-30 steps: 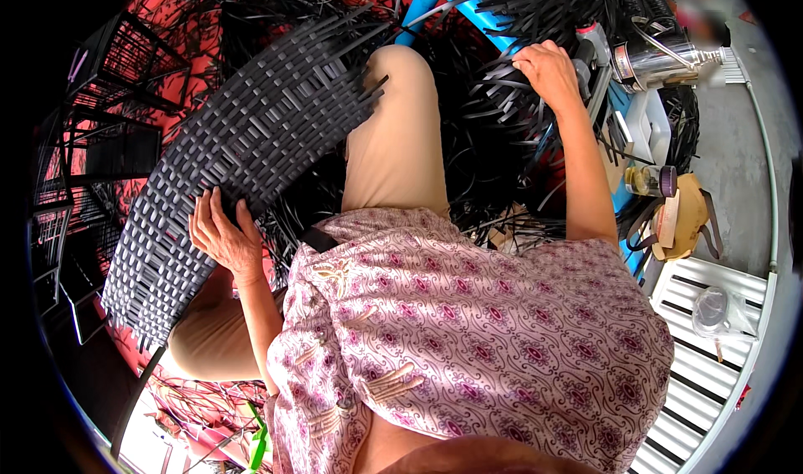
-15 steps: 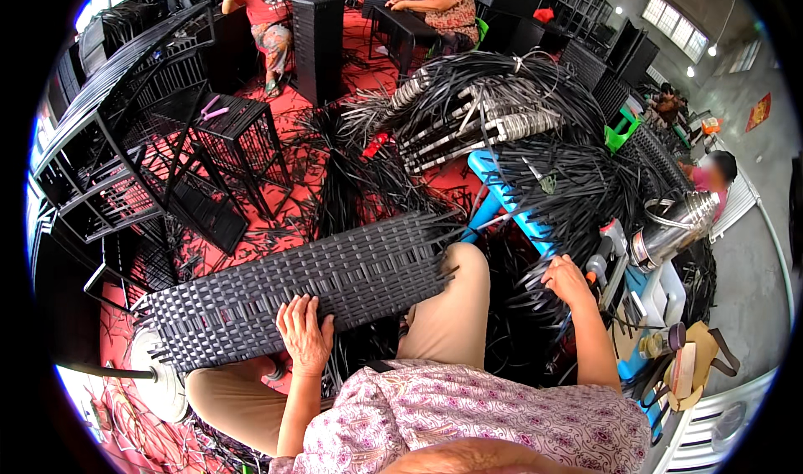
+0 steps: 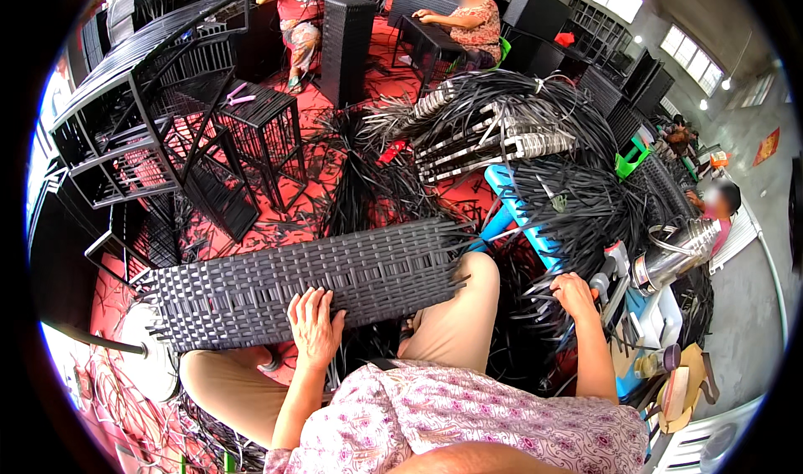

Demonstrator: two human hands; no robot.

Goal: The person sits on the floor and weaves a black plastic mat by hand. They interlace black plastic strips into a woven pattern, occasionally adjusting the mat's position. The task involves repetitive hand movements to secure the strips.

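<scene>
A long black woven panel (image 3: 251, 277) of flat strips lies slanted across my lap, loose strip ends sticking out at its right end. My left hand (image 3: 316, 327) rests on the panel's near edge, fingers stretched over the weave. Off to the right, my right hand (image 3: 575, 296) has its fingers curled closed at the near ends of a heap of black strips (image 3: 577, 202); whatever they hold is too small to make out. The heap lies over a blue stool (image 3: 519, 210).
Black metal frames (image 3: 155, 127) stand at the left. A tied bundle of strips (image 3: 502, 131) lies ahead on the red floor (image 3: 314, 181). A steel flask (image 3: 682, 256), a jar (image 3: 658, 362) and tools crowd my right side. Two people (image 3: 305, 22) (image 3: 473, 22) work at the back.
The view has shifted slightly, so the surroundings sit lower and further right. My left hand stays on the panel, and my right hand remains closed by the strip ends.
</scene>
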